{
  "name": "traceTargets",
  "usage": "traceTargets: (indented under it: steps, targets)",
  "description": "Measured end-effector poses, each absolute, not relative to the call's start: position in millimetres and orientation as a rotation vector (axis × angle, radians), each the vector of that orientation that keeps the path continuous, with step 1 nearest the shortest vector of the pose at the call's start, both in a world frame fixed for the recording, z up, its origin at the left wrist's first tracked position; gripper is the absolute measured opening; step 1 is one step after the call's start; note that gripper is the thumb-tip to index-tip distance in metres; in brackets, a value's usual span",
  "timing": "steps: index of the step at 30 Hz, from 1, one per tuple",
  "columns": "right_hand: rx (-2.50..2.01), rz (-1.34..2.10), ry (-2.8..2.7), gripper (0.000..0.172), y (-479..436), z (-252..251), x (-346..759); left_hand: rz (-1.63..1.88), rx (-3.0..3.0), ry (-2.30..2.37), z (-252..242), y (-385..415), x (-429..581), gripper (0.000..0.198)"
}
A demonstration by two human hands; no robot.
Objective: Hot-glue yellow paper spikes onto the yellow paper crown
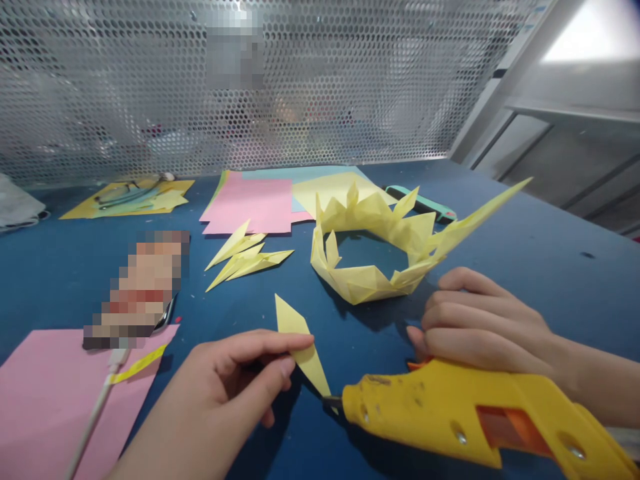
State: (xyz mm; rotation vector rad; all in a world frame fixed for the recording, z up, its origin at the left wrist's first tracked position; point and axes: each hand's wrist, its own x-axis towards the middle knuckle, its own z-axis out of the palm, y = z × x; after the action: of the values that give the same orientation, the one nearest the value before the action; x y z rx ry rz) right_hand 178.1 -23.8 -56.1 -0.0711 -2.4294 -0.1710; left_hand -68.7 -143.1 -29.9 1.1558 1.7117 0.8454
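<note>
My left hand (pixel 240 383) pinches a folded yellow paper piece (pixel 300 333) between thumb and index finger. It is a narrow, pointed shape held just above the table. The dark nozzle of a yellow hot glue gun (pixel 415 400) meets the paper's lower tip. My right hand (pixel 485 327) has its fingers curled at the gun's far side; the grip itself is hidden behind the gun's body. Beyond both hands stands a ring of folded yellow paper (pixel 360 283) with points around it, one long spike reaching right. Several loose folded yellow pieces (pixel 245 260) lie left of the ring.
Pink paper sheets (pixel 250 203) and other coloured sheets lie at the back, beside a green cutter (pixel 425 203). A phone (pixel 145 287) with a white cable (pixel 93 420) rests at left, partly on pink paper (pixel 35 387). Perforated metal mesh (pixel 325 100) borders the blue table (pixel 550 267).
</note>
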Motion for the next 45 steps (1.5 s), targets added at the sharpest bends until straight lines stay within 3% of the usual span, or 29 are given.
traceTargets:
  steps: [18, 45]
  targets:
    - [-0.08, 0.027, -2.462, 0.019, -20.2, -54.8, 178.6, 0.887, 1.039, 1.728, -28.8, -141.7, -64.2, 0.023]
    - [-0.032, -0.022, -2.494, 0.018, -17.2, -54.3, 179.6, 0.902, 1.014, 1.723, -25.3, -137.9, -60.9, 0.024]
